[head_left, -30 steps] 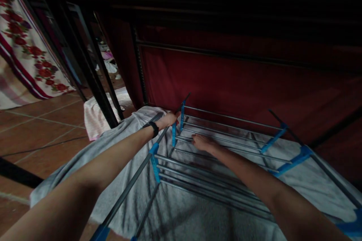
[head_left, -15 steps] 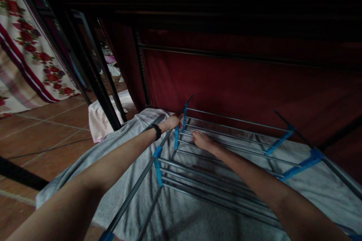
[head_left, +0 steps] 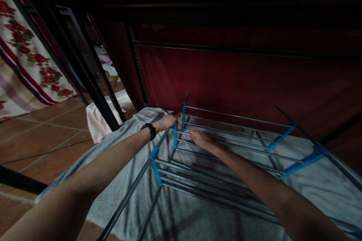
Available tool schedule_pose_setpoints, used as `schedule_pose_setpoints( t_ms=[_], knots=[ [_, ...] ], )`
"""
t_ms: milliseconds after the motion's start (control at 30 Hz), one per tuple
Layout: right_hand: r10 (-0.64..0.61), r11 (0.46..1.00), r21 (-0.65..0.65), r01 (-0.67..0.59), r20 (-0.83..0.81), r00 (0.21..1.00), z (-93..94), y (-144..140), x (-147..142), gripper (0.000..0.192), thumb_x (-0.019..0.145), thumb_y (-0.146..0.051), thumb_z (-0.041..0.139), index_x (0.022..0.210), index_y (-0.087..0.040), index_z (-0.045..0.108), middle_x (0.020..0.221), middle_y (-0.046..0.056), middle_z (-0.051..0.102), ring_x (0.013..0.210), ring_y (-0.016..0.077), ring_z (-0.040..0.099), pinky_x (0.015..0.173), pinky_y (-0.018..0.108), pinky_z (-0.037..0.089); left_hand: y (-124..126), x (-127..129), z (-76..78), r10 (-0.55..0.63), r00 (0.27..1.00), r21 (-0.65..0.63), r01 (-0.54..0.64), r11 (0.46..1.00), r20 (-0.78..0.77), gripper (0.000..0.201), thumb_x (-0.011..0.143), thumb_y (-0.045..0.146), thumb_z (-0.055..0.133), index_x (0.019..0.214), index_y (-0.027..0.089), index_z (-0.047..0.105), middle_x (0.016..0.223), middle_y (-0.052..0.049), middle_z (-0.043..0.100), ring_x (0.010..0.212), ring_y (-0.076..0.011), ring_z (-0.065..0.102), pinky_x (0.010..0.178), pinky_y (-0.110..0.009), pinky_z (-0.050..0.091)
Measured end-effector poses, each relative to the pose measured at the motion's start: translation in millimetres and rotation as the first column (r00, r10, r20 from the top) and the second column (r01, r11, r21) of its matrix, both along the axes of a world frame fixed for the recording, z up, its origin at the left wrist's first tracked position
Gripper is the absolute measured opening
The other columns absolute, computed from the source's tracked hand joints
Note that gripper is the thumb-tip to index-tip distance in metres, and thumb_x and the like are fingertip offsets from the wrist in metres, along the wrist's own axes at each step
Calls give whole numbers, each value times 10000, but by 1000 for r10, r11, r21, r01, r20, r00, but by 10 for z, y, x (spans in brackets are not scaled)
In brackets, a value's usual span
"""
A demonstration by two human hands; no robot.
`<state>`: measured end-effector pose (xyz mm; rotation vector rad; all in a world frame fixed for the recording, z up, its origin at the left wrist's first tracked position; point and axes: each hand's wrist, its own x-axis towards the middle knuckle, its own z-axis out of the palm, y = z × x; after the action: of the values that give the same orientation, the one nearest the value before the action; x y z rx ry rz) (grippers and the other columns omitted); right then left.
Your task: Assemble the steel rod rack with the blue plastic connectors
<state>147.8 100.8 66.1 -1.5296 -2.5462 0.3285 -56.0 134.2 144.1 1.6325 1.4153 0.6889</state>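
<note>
A metal drying rack (head_left: 226, 135) with grey rods and blue plastic joints lies low over a grey towel (head_left: 181, 214) spread on the floor. My left hand (head_left: 169, 120), with a black band on its wrist, grips the rack's far left corner beside a blue joint (head_left: 183, 115). Just to the right of that joint, my right hand (head_left: 200, 138) lies flat on the rods with its fingers stretched out. Both arms reach forward from the bottom of the view.
A dark red cloth (head_left: 240, 79) hangs behind the rack. Black metal bars (head_left: 96, 90) slant at the left, with a pink-white cloth (head_left: 97, 118) at their foot. A flowered blanket (head_left: 25, 49) hangs far left over the terracotta tile floor (head_left: 36, 135).
Only the view has shifted slightly. Both hands stay at the rack's far left corner, and my right hand has crept a little toward the blue joint.
</note>
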Motion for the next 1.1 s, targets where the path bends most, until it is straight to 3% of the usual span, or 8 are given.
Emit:
schedule_pose_setpoints(
  t_ms=[400, 867, 1100],
  knots=[
    [30, 1000, 0, -30, 27, 999, 112, 1, 42, 279, 1059, -263, 380, 1141, -198, 639, 1211, 91, 690, 1102, 187, 635, 883, 261, 415, 16, -15, -45, -31, 1000, 28, 31, 999, -2, 634, 934, 668, 449, 1247, 141, 611, 663, -69, 701, 606, -212, 612, 540, -286, 442],
    [20, 1000, -20, -19, 36, 999, 56, 13, 26, 315, 1060, -301, 371, 1160, -222, 659, 1223, 87, 707, 1111, 203, 645, 879, 273, 425, 83, -35, -76, -64, 998, -19, 64, 998, 1, 579, 955, 628, 426, 1211, 151, 632, 709, -83, 719, 662, -232, 658, 558, -295, 473],
    [52, 998, -34, -53, -19, 998, 30, 76, 39, 310, 1036, -316, 413, 1093, -210, 699, 1102, 75, 741, 1022, 200, 661, 843, 260, 418, 86, -42, -105, -31, 999, -64, 33, 997, 23, 591, 951, 646, 417, 1175, 147, 642, 709, -85, 718, 659, -213, 641, 573, -282, 473]
  ],
)
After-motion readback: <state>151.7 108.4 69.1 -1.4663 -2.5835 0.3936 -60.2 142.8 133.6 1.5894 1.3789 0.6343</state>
